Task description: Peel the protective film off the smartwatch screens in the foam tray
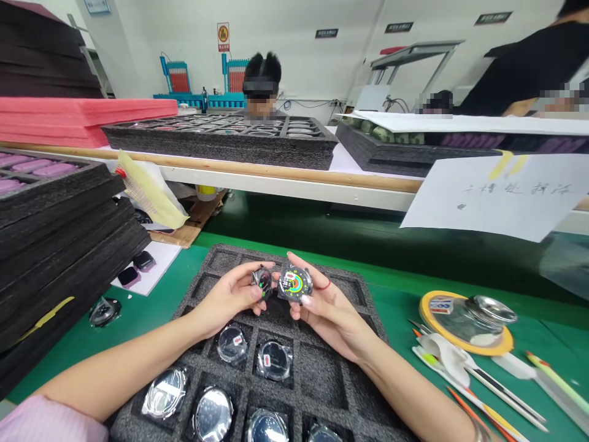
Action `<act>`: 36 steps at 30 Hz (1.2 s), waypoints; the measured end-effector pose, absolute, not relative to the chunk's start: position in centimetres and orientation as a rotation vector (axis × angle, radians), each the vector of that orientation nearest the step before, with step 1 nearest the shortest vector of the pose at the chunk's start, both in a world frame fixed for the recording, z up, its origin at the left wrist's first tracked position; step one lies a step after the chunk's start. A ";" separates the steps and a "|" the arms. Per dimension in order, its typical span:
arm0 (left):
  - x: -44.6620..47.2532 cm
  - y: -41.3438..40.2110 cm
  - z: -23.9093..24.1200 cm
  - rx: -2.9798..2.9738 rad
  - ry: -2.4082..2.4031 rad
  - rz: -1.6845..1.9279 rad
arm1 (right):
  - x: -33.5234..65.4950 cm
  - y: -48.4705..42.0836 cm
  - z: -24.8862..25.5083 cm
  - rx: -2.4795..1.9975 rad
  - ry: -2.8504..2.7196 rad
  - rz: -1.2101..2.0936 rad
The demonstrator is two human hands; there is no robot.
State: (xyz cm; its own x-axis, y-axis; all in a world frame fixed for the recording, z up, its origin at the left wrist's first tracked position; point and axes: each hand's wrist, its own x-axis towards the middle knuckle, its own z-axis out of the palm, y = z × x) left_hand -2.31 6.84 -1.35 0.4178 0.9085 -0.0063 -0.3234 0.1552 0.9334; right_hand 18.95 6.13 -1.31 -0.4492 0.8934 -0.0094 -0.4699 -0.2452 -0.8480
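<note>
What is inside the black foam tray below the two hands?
In the foam tray, six round watch bodies show, the nearest cut off by the picture's edge. The left hand and right hand cover other parts; what lies there cannot be seen.

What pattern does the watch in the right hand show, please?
The watch shows multicoloured arcs, in the head view.

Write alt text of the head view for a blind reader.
A left hand holds a round black watch; the right hand holds another round black watch lit in several colours. Below, a dark grey foam tray holds more round watches on a green tabletop.
</note>
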 end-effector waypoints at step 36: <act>-2.1 6.0 -0.4 1.013 0.790 0.825 | 18.6 6.4 -1.8 -1.089 -1.423 1.050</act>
